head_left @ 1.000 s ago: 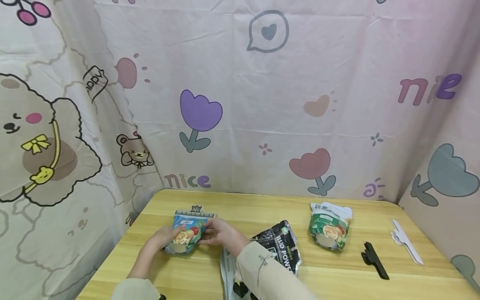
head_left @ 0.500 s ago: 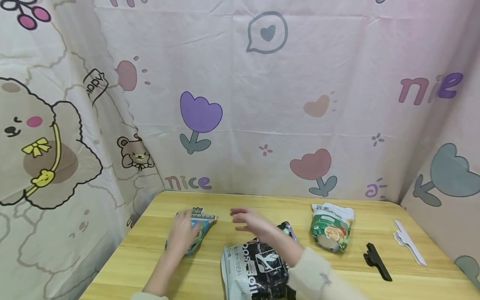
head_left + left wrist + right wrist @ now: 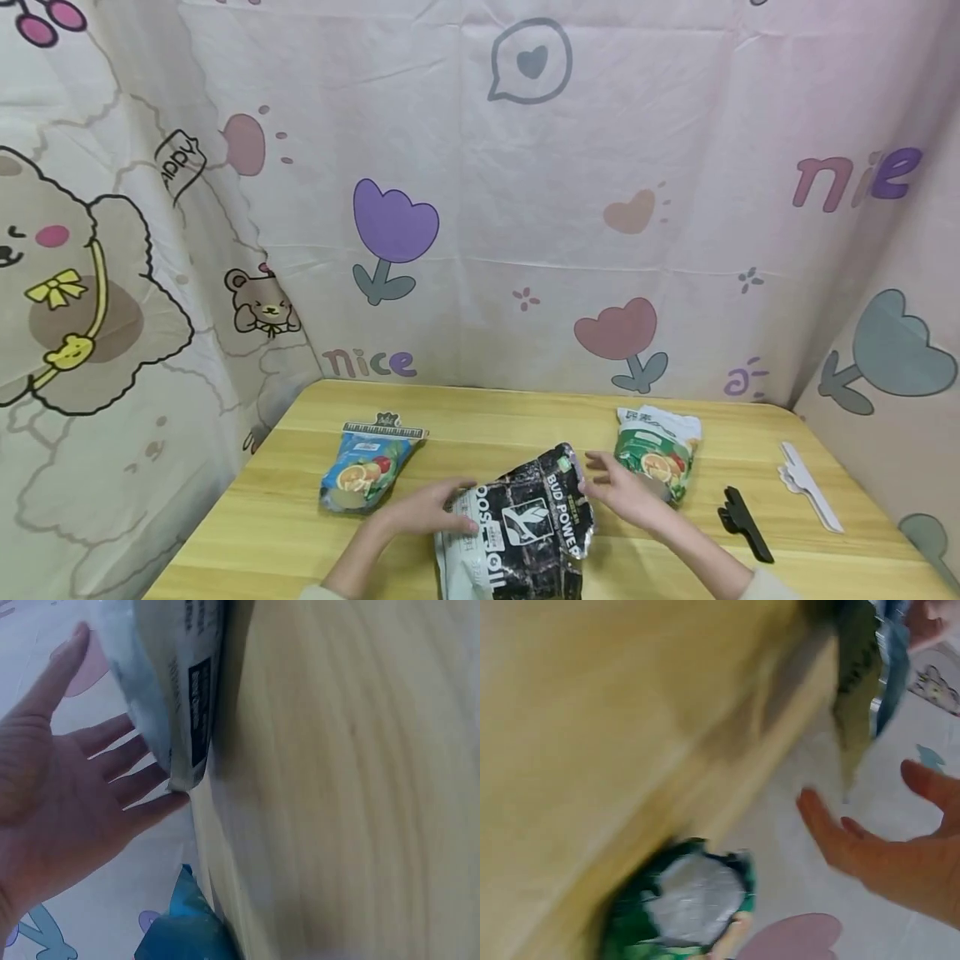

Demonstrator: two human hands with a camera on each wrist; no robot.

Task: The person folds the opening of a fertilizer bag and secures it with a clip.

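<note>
A black and white bag printed "BUD POWER" (image 3: 525,529) lies at the front middle of the table in the head view. My left hand (image 3: 427,510) is at its left end, thumb over the top. In the left wrist view those fingers are spread and straight, with the fingertips at the edge of the bag (image 3: 169,682). Off the bag's right end, my right hand (image 3: 626,493) has its fingers apart and holds nothing; a gap shows between the hand (image 3: 892,859) and the bag (image 3: 862,682) in the right wrist view.
To the left lies a blue fruit-printed bag (image 3: 363,471) with a piano-patterned clip (image 3: 386,429) across its top. A green fruit-printed bag (image 3: 656,454) stands behind my right hand. Further right are a black clip (image 3: 744,523) and a white clip (image 3: 810,486).
Both hands have left the blue bag and moved right. The left is now at the black and white bag's left end, the right beyond its right end. The blue bag stays on the table.
</note>
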